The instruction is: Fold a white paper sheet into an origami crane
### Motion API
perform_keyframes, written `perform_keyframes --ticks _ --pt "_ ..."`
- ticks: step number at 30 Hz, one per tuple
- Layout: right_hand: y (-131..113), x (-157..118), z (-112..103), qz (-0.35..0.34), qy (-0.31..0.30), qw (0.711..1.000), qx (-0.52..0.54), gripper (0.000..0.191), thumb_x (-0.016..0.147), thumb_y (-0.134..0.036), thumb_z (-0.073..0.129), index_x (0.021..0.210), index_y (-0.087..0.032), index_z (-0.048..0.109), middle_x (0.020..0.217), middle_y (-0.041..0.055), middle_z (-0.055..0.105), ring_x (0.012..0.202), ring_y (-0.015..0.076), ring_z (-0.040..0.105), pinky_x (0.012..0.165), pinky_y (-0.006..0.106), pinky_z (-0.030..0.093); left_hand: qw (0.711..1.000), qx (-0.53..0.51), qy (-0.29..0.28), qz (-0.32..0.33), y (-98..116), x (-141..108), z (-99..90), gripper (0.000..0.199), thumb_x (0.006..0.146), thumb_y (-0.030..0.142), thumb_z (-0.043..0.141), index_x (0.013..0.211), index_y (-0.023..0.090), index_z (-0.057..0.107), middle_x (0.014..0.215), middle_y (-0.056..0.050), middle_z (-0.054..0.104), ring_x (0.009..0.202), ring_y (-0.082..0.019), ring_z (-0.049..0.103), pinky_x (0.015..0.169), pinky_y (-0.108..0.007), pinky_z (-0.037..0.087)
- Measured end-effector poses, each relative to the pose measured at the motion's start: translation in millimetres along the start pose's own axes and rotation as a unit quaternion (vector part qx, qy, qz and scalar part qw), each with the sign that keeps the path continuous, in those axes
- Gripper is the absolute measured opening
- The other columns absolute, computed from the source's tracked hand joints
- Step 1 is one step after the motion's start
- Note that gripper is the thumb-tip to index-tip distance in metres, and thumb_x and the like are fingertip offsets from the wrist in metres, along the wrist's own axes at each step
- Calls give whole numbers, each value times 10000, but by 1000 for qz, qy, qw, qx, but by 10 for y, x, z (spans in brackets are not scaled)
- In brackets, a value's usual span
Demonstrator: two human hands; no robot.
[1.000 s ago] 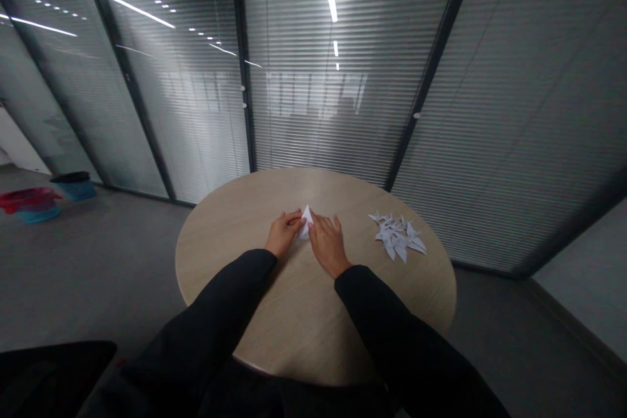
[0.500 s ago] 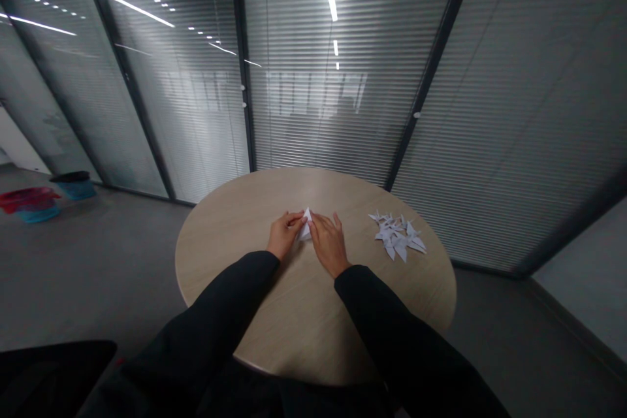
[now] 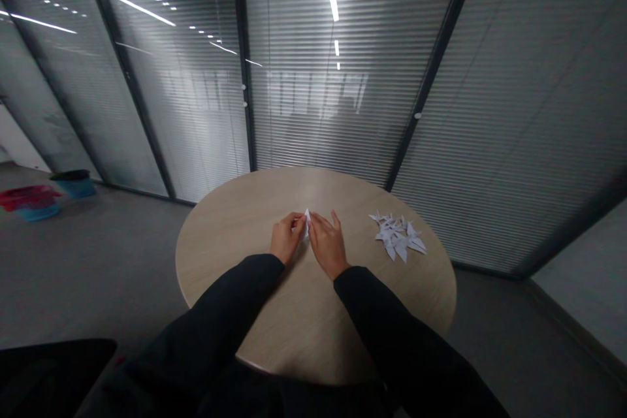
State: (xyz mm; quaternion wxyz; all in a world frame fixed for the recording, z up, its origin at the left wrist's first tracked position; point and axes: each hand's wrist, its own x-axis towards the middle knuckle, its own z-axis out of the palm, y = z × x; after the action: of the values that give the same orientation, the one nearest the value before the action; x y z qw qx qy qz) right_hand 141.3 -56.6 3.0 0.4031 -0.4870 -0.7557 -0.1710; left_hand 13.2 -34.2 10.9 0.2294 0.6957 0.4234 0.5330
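A small piece of folded white paper (image 3: 307, 216) stands point-up between my hands, over the middle of the round table. My left hand (image 3: 286, 237) pinches its left side with thumb and fingers. On the other side, my right hand (image 3: 328, 243) grips the paper's right edge between thumb and index finger, its outer finger raised. Most of the paper is hidden behind the fingers. To the right of my hands lies a pile of folded white paper cranes (image 3: 398, 235), apart from both hands.
The round wooden table (image 3: 235, 209) stands close to a glass partition (image 3: 313, 137) with blinds. On the floor at the far left are a blue bin with a red liner (image 3: 34, 202) and a blue bin with a dark liner (image 3: 76, 185). A dark object (image 3: 49, 372) sits at lower left.
My left hand has shifted slightly and its fingers have closed in toward the right. Less of the folded paper shows between the hands. The pile stays the same.
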Motion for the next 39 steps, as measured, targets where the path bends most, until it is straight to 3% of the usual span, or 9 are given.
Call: perform_keyframes --ticks 5,11,15,20,25,30,39 --pt "-23 15 -41 12 9 1000 13 362 978 -200 315 1224 -104 562 1175 102 620 1119 165 570 1144 427 156 1000 2 -3 -3 12 -2 -2 257 877 353 509 938 168 675 859 -53 696 781 -150 650 718 -237 464" --pt "20 17 -35 17 33 999 33 336 978 -191 325 1139 -112 608 1105 99 652 1047 165 606 1130 421 193 999 2 11 52 -2 8 5 214 849 320 562 922 175 701 964 -58 691 935 -175 620 891 -301 441" --pt "37 16 -29 -1 46 999 18 342 976 -189 325 1145 -123 615 1128 95 643 1078 171 591 1130 439 191 996 39 40 76 8 26 -11 211 835 338 583 871 177 715 879 -70 688 839 -186 598 827 -323 455" --pt "7 30 -90 -4 67 998 -12 303 952 -193 406 1154 -158 629 1146 99 614 1126 192 523 1100 453 233 999 -12 11 41 57 14 -20 233 854 349 548 901 171 691 839 -53 690 714 -145 616 703 -257 473" --pt "-38 44 -153 4 90 995 -41 270 928 -195 464 1124 -186 651 951 102 578 927 204 505 979 414 365 999 -39 -4 18 70 2 -15 251 848 379 541 862 159 662 776 -48 682 707 -146 639 701 -249 488" --pt "-37 49 -161 -3 89 996 -28 215 936 -179 454 1036 -153 643 882 72 595 884 179 512 1023 405 320 998 -69 -5 2 51 7 8 269 818 392 559 837 142 655 758 -59 678 686 -150 646 681 -257 510" --pt "-38 48 -185 -9 74 997 -32 199 942 -208 444 956 -164 638 840 49 599 853 163 515 1067 405 272 975 -204 -15 -91 65 21 46 278 755 392 603 787 117 622 683 -58 653 614 -142 636 629 -268 552"
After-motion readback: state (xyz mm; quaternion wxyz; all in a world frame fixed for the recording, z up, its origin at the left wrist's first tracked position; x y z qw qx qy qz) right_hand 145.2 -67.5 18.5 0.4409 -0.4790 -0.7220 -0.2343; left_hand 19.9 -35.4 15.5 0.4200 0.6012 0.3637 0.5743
